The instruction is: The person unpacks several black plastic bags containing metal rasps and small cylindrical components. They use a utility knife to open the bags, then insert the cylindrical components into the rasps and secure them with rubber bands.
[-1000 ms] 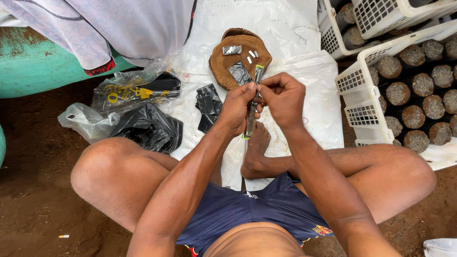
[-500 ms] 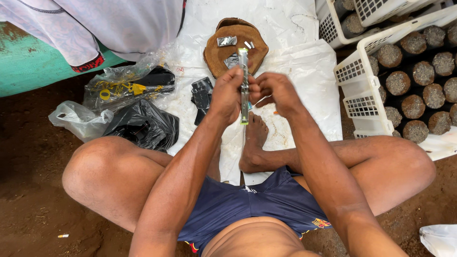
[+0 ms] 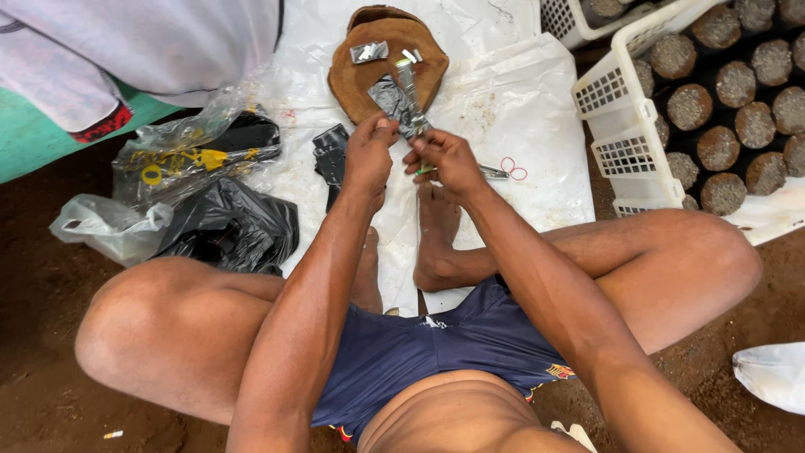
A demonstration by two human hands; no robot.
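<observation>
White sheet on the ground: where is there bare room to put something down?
The white sheet is bare between the brown pad and the white crate. It is crowded left of the hands, with black pieces and plastic bags.

Clear bag (image 3: pixel 197 151): crumpled transparent plastic at upper left on the white sheet's edge, enclosing yellow and black items. Black bag (image 3: pixel 239 226): glossy, crumpled, just below the clear bag and touching it. Grey bag (image 3: pixel 105 226): translucent, wrinkled, lying on bare soil at the black bag's left side. Foil packet (image 3: pixel 369 52): small, silvery, rectangular, resting on the brown pad at top centre. Foil wrap (image 3: pixel 394 101): crinkled, silver-grey, on the same pad, just above the hands. White bag (image 3: pixel 776 373): pale plastic, partly cut off at the lower right edge. No labels, signs or screens appear.
</observation>
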